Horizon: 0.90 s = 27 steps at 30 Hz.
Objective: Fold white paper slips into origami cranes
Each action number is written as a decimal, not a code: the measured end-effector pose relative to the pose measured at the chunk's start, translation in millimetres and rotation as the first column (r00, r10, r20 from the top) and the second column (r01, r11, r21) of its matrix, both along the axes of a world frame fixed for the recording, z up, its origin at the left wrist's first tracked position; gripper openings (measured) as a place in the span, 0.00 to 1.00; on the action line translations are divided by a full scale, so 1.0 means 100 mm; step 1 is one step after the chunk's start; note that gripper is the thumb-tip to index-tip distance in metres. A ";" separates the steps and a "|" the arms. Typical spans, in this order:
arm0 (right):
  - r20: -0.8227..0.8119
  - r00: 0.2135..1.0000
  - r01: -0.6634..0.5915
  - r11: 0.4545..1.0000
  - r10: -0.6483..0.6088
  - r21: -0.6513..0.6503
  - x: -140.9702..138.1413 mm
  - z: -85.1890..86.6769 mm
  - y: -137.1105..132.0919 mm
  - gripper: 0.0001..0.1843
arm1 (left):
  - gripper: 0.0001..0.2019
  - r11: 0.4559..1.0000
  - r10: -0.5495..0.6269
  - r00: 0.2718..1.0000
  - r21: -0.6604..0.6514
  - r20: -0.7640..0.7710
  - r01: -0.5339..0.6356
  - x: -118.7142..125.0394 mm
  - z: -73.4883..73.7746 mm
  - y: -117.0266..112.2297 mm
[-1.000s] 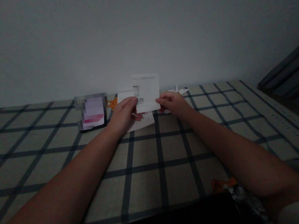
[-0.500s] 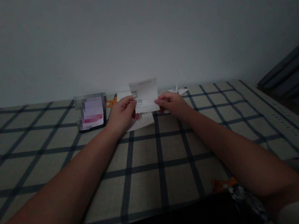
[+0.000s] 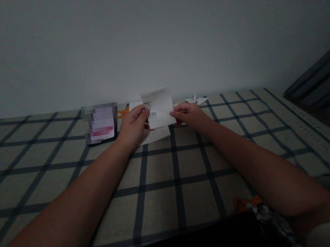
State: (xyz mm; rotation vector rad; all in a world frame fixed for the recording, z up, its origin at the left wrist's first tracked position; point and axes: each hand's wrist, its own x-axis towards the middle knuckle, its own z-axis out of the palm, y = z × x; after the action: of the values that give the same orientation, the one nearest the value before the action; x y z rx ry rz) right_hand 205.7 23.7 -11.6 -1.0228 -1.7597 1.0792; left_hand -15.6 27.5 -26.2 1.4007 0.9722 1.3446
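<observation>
Left hand (image 3: 134, 123): fingers pinch the left edge of a printed sheet (image 3: 161, 105).
Right hand (image 3: 190, 114): fingers pinch its right edge.
Printed sheet: raised between them, slightly bent, apparently unshaped.
Folded paper (image 3: 198, 101): looks already shaped, beyond the right hand.

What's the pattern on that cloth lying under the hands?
The cloth is checked: dark bluish lines cross a greyish-beige ground, seen best in the head view.

Single head-worn view, forward and down
</observation>
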 end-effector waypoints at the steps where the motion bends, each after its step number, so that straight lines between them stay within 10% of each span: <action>1: 0.004 1.000 0.000 1.000 0.000 0.001 0.00 0.00 0.00 0.17 | 0.07 1.000 0.007 1.000 0.004 -0.010 -0.007 0.00 0.00 0.00; 12: 0.003 1.000 -0.024 1.000 0.024 0.000 0.00 0.02 0.00 0.15 | 0.07 0.993 0.019 0.988 -0.118 0.151 -0.001 0.05 0.10 -0.07; 27: 0.040 0.999 -0.004 1.000 0.005 -0.030 -0.02 0.06 -0.03 0.14 | 0.10 0.997 0.076 0.996 0.025 0.046 -0.077 0.03 0.11 -0.06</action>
State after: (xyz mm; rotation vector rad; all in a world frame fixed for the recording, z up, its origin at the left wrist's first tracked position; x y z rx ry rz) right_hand 203.3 20.8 -5.1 -1.0660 -1.7830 1.0981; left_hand -13.0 21.4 -15.2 1.3590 0.9905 1.4446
